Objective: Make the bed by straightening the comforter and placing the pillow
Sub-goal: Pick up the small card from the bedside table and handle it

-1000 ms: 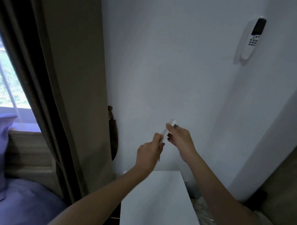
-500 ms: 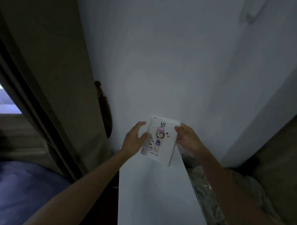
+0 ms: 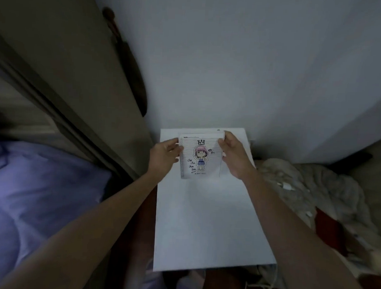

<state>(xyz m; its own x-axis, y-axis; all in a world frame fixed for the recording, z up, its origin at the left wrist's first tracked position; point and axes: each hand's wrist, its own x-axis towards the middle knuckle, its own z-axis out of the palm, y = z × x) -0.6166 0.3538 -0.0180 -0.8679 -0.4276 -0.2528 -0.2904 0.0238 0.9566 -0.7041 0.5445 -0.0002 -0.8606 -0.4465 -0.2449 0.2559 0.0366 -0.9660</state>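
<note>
1. Dim bedroom corner: the rumpled lilac comforter (image 3: pixel 38 195) lies well left of the left hand (image 3: pixel 163 153); no pillow shows.
2. Both hands, the right hand (image 3: pixel 233 155) included, pinch a lined drawing card (image 3: pixel 201 156) over a white tabletop (image 3: pixel 212 227).
3. Bed-making looks not yet begun.

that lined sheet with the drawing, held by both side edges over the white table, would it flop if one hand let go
Probably yes: the lined sheet looks like thin note paper, and both the left hand and the right hand pinch its edges to keep it flat. It is likely very light, so it could slide easily on the smooth white table.
</note>
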